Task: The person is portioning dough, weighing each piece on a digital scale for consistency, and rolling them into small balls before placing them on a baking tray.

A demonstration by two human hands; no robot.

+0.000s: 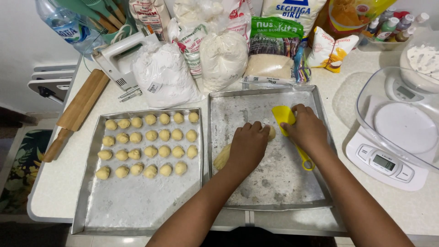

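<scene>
Head cam looking down at our surface (68, 183): our left hand (247, 144) is pressed over a dough log (222, 157) in the right-hand tray (256, 103), grip curled over it. Our right hand (307, 130) has its grip closed on a yellow scraper (283, 114), blade just beside the dough's end. Left tray (137, 206) holds rows of dough balls (150, 144), with a rolling pin (77, 112) beside it.

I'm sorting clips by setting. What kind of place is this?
Most likely a home kitchen counter set up for baking: a metal tray of dough balls, bags of flour, a hand mixer and a kitchen scale.
</scene>
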